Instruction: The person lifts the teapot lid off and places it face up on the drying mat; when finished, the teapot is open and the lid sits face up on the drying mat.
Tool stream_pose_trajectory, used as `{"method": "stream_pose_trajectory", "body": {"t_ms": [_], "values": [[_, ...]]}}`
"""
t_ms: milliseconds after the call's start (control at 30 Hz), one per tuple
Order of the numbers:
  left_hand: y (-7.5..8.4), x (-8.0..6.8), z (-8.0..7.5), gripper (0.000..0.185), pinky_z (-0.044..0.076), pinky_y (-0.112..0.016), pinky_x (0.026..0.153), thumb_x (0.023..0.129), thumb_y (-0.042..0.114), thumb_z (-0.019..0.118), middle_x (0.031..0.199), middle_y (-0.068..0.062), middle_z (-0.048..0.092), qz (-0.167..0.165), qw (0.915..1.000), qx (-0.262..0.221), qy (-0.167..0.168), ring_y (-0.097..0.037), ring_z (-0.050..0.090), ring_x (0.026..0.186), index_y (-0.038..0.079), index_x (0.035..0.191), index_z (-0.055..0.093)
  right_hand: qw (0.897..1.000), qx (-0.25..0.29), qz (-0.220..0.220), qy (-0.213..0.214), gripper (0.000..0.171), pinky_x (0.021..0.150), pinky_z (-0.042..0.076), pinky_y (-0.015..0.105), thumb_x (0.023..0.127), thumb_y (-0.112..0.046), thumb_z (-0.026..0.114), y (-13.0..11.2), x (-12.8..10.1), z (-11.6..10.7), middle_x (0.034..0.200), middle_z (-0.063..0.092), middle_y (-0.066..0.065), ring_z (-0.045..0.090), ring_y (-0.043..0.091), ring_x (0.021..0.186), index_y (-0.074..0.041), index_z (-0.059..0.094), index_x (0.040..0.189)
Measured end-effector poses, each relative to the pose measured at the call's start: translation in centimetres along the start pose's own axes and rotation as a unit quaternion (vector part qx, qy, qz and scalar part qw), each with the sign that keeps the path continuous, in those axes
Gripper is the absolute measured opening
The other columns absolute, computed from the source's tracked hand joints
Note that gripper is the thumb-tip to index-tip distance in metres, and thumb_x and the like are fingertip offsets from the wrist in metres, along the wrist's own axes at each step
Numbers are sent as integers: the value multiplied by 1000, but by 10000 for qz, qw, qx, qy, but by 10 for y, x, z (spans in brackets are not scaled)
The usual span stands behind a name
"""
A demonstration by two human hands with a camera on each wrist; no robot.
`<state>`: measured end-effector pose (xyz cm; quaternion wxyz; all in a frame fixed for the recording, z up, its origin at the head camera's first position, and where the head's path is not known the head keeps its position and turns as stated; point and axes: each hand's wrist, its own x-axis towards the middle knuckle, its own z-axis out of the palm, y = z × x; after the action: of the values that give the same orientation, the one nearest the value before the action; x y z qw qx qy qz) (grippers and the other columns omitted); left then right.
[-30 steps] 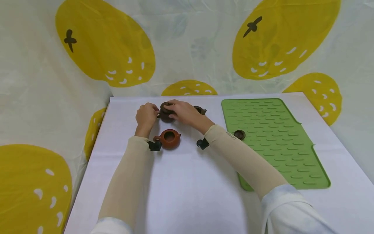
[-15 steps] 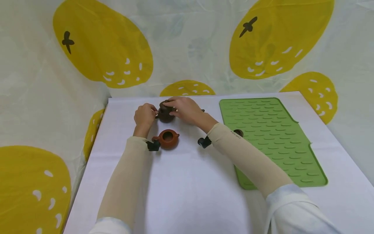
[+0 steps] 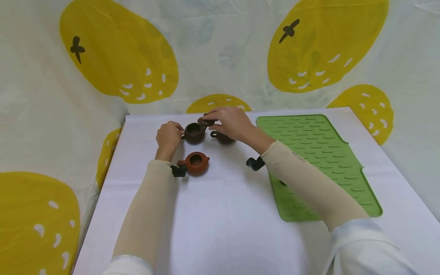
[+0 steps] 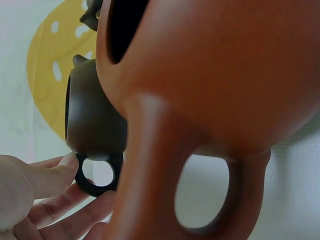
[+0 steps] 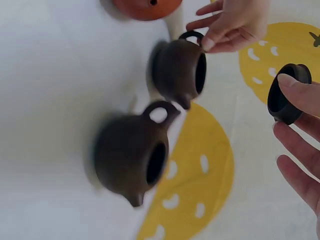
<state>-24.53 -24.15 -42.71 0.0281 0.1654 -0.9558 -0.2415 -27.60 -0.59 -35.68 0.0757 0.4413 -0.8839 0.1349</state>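
My left hand pinches the ring handle of a dark brown teapot; the left wrist view shows thumb and fingers at that handle. The pot stands upright with its round mouth uncovered. A dark brown teapot lid is held up between the thumb and fingers of my right hand, above and right of that pot. Below the right hand stands a second dark teapot, partly hidden in the head view; in the right wrist view its mouth is uncovered too. A reddish-brown teapot without a lid stands nearer.
A green ridged mat lies on the right of the white-covered table. My right sleeve crosses it and nearly hides a small dark object. Behind the table hangs a cloth with yellow fruit prints.
My right hand has lifted the lid off the left dark teapot and moved right with it, uncovering the mouth. The left hand stays on the handle.
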Motion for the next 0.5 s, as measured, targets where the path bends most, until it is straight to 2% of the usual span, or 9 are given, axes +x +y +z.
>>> {"method": "stream_pose_trajectory", "body": {"t_ms": [267, 400, 500], "values": [[-1, 1, 4, 17, 55, -51, 82, 97, 21, 68, 113, -14, 76, 25, 10000, 26, -17, -38, 69, 102, 12, 105, 79, 9989, -426, 48, 206, 40, 69, 57, 40, 88, -33, 79, 16, -30, -30, 124, 76, 0, 75, 24, 101, -26, 73, 127], [0, 0, 3, 16, 55, -52, 82, 97, 21, 68, 113, -15, 76, 58, 10000, 34, 15, -39, 69, 102, 12, 105, 79, 9982, -522, 216, 198, 41, 76, 58, 44, 88, -33, 78, 27, -44, -45, 120, 77, 2, 75, 27, 100, -24, 73, 128], [0, 0, 2, 17, 55, -51, 82, 98, 21, 68, 113, -14, 76, 53, 10000, 41, 14, -39, 69, 101, 12, 105, 79, 9974, -596, 351, 187, 40, 76, 57, 46, 89, -32, 78, 38, -54, -52, 116, 78, 4, 75, 27, 98, -22, 73, 127]]}}
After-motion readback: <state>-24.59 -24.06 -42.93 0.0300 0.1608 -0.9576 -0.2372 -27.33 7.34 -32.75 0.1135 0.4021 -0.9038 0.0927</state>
